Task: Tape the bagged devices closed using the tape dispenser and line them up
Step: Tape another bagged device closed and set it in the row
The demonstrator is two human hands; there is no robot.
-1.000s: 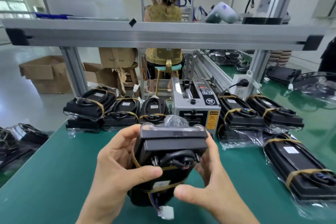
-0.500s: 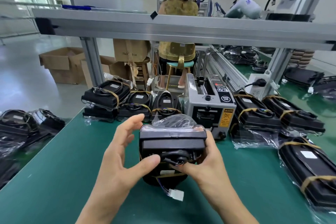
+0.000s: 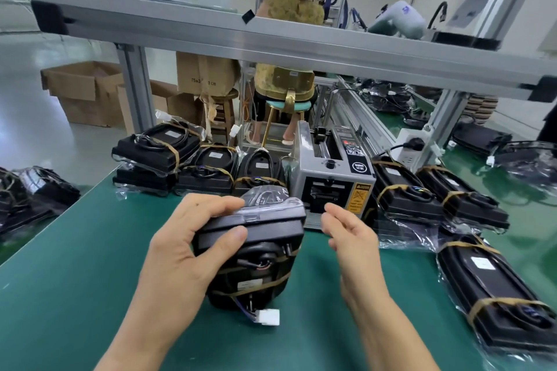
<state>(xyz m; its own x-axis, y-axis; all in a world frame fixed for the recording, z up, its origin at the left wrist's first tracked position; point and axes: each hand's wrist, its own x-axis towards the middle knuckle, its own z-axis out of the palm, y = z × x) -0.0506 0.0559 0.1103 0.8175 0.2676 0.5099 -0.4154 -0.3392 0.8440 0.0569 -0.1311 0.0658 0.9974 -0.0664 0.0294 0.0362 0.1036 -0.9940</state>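
My left hand (image 3: 187,244) grips a black bagged device (image 3: 256,253) standing on the green table (image 3: 75,295). Its fingers lie over the folded bag top and the thumb presses the front. A white connector (image 3: 268,317) on thin wires hangs at the device's foot. My right hand (image 3: 351,235) hovers free to the right of the device, fingers loosely curled, just in front of the grey tape dispenser (image 3: 331,181). The dispenser's slot faces me.
A row of bagged devices (image 3: 208,166) lines the far table edge left of the dispenser. More bagged devices (image 3: 434,199) lie to its right and at the near right (image 3: 494,289). An aluminium shelf beam (image 3: 271,39) crosses overhead. A person sits beyond the bench.
My right hand has let go of the device and moved up toward the dispenser. My left hand has closed over the bag top. The view has shifted left.
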